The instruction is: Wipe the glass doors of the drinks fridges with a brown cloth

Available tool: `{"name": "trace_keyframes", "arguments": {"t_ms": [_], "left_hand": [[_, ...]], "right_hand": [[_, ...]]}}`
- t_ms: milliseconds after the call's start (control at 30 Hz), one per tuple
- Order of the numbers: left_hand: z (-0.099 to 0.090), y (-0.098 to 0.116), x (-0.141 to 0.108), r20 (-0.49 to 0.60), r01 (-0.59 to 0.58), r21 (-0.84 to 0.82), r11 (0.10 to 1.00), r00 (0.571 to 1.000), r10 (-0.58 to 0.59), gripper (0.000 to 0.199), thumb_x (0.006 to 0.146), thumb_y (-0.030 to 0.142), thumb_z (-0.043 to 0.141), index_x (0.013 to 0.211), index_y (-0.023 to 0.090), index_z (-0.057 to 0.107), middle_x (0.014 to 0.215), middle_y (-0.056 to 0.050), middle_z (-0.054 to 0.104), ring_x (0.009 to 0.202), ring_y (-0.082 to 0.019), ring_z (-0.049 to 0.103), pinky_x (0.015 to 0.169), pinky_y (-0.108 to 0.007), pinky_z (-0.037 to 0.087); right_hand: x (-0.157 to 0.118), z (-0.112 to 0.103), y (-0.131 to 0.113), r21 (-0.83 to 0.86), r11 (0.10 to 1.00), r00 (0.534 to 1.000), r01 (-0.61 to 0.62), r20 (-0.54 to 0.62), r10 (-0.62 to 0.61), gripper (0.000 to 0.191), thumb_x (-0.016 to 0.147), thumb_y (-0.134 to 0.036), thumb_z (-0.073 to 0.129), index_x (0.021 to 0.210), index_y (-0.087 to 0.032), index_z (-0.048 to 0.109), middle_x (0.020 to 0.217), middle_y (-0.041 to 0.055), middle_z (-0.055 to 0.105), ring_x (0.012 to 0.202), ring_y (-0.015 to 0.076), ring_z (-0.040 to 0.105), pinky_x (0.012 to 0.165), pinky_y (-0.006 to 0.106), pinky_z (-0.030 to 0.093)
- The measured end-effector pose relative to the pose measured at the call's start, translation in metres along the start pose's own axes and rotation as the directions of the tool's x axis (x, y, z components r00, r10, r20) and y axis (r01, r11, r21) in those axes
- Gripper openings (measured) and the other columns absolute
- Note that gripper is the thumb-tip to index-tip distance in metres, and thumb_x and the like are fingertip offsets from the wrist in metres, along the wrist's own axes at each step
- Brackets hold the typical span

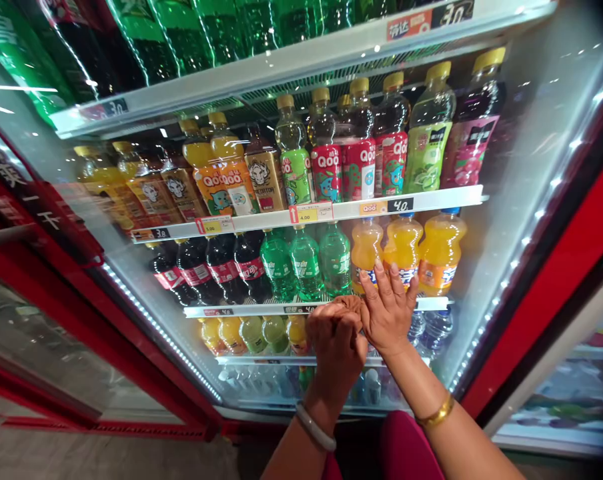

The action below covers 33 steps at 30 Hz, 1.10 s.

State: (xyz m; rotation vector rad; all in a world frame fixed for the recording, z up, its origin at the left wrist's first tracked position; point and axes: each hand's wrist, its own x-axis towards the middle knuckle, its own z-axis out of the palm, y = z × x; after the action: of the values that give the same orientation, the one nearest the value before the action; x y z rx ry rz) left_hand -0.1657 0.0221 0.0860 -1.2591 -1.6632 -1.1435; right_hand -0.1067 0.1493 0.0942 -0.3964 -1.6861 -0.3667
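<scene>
My left hand [337, 333], with a grey bangle at the wrist, is closed around a crumpled brown cloth [350, 304]. It is in front of the shelf edge below the green soda bottles [305, 263]. Close beside it on the right, my right hand [389, 310] is held flat with its fingers spread. A gold bracelet [437, 410] circles that wrist. The right fingertips overlap the lower part of the orange soda bottles [402, 239]. Whether the palm presses on a glass pane, I cannot tell. My left fingertips are partly hidden in the cloth.
A lit drinks cooler fills the view, with bottles on several white shelves [311, 217]. Juice bottles [326, 160] stand above the sodas, and cola bottles [221, 267] at left. Red frames [546, 320] border both sides. My magenta-clad leg [409, 447] shows below.
</scene>
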Motion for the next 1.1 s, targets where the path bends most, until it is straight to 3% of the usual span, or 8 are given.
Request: {"name": "trace_keyframes", "arguments": {"t_ms": [233,467,600,700,867,967,1033,1100], "left_hand": [[-0.019,0.0,0.05,-0.189,0.005,0.059,0.998,0.982,0.006,0.033,0.073,0.012,0.064,0.104,0.024,0.065,0.123,-0.01,0.056,0.121,-0.028,0.054,0.111,-0.05,0.042],[-0.005,-0.011,0.02,-0.075,-0.088,0.086,0.992,0.993,0.095,0.039,0.074,0.004,0.061,0.106,0.027,0.067,0.123,-0.007,0.059,0.121,-0.027,0.053,0.109,-0.049,0.042],[-0.017,0.0,0.018,0.089,0.076,-0.023,0.997,0.993,-0.073,0.042,0.074,0.006,0.066,0.109,0.028,0.068,0.126,-0.007,0.059,0.123,-0.028,0.053,0.111,-0.05,0.041],[-0.027,0.01,0.024,0.141,0.313,-0.202,0.928,0.947,-0.289,0.042,0.076,0.012,0.068,0.115,0.028,0.066,0.13,-0.008,0.055,0.126,-0.027,0.052,0.11,-0.047,0.045],[-0.041,0.013,0.024,0.262,0.559,-0.518,0.647,0.824,-0.502,0.036,0.08,0.026,0.066,0.116,0.024,0.063,0.135,-0.01,0.051,0.127,-0.027,0.054,0.112,-0.045,0.044],[-0.053,0.011,0.023,0.435,0.633,-0.725,0.273,0.727,-0.531,0.035,0.092,0.041,0.058,0.123,0.023,0.06,0.14,-0.011,0.053,0.133,-0.028,0.054,0.114,-0.044,0.044],[-0.061,0.01,0.024,0.525,0.602,-0.799,-0.014,0.685,-0.504,0.04,0.098,0.047,0.052,0.13,0.023,0.056,0.141,-0.011,0.057,0.136,-0.028,0.054,0.116,-0.044,0.042],[-0.066,0.009,0.026,0.564,0.55,-0.813,-0.191,0.66,-0.497,0.049,0.097,0.052,0.056,0.136,0.023,0.052,0.141,-0.012,0.06,0.136,-0.027,0.057,0.117,-0.044,0.042]], "right_hand": [[0.001,-0.002,-0.001,0.043,0.999,1.0,0.004,-0.008,-0.003,0.069,0.097,-0.026,0.054,0.161,-0.029,0.029,0.17,0.0025,0.027,0.16,0.0212,0.018,0.132,0.053,0.008],[0.001,-0.008,0.003,0.127,0.991,0.999,-0.035,0.034,0.031,0.069,0.096,-0.022,0.054,0.16,-0.034,0.031,0.166,0.0031,0.037,0.159,0.0229,0.023,0.132,0.057,0.008],[-0.01,-0.034,-0.01,0.426,0.903,0.994,-0.054,0.111,0.007,0.068,0.098,-0.023,0.047,0.162,-0.03,0.026,0.17,0.0042,0.029,0.159,0.0276,0.024,0.13,0.063,0.017],[-0.023,-0.052,-0.029,0.602,0.798,0.982,-0.004,0.152,-0.11,0.068,0.1,-0.032,0.047,0.163,-0.028,0.023,0.173,0.0053,0.02,0.159,0.0294,0.024,0.128,0.059,0.027],[-0.018,-0.054,-0.046,0.702,0.709,0.94,-0.07,0.285,-0.19,0.073,0.102,-0.05,0.044,0.165,-0.024,0.017,0.172,0.011,0.019,0.16,0.0327,0.017,0.123,0.059,0.036],[-0.011,-0.049,-0.049,0.693,0.719,0.913,-0.061,0.33,-0.241,0.072,0.099,-0.034,0.053,0.163,-0.027,0.022,0.172,0.0097,0.019,0.161,0.0334,0.014,0.121,0.061,0.038],[-0.011,-0.045,-0.052,0.655,0.753,0.901,-0.058,0.359,-0.243,0.071,0.096,-0.024,0.056,0.161,-0.027,0.028,0.172,0.0098,0.02,0.161,0.0323,0.014,0.121,0.061,0.039],[-0.015,-0.042,-0.055,0.606,0.794,0.903,-0.035,0.361,-0.235,0.066,0.095,-0.019,0.059,0.157,-0.026,0.037,0.171,0.0116,0.024,0.16,0.0324,0.017,0.122,0.062,0.038]]}}
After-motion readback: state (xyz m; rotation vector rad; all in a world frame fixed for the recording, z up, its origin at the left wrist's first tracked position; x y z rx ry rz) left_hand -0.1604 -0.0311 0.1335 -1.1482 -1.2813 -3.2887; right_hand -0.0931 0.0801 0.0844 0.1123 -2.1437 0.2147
